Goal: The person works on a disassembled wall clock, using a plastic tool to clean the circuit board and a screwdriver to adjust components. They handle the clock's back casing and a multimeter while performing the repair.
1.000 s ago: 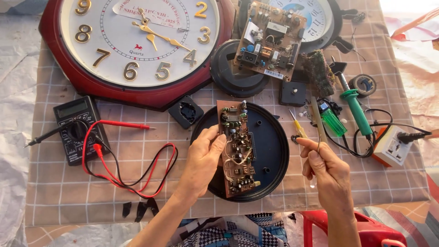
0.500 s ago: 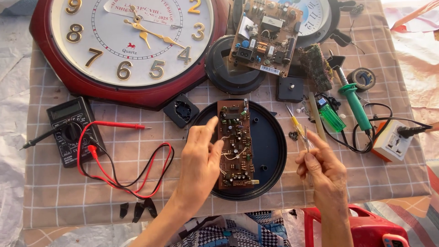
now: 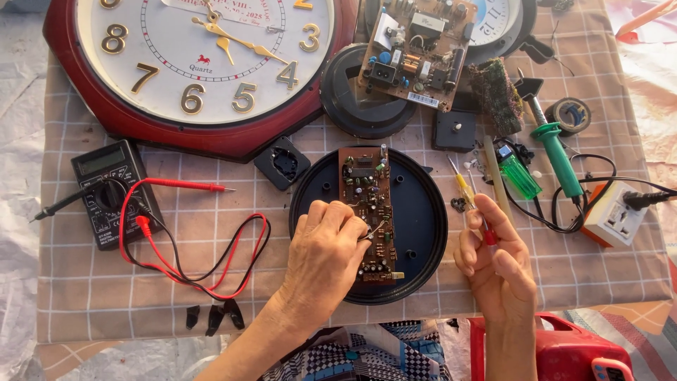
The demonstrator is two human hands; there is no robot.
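A long brown circuit board [image 3: 367, 204] lies across a round dark blue clock back [image 3: 416, 219] in the middle of the table. My left hand [image 3: 321, 257] rests on the board's left edge, fingers curled and pinching a thin wire on it. My right hand [image 3: 497, 264] hovers just right of the blue disc, closed around a small screwdriver [image 3: 467, 194] with a yellow and red handle, its tip pointing up and left.
A red-framed wall clock [image 3: 204, 63] fills the top left. A black multimeter [image 3: 106, 187] with red and black leads lies at left. A second circuit board [image 3: 416, 49], a green soldering iron [image 3: 553, 152], a power socket [image 3: 613, 215] and a red box [image 3: 564, 353] surround the work.
My left hand slid down the board and curled its fingers onto a wire. The right hand moved slightly down. The view shifted, so everything sits lower in frame.
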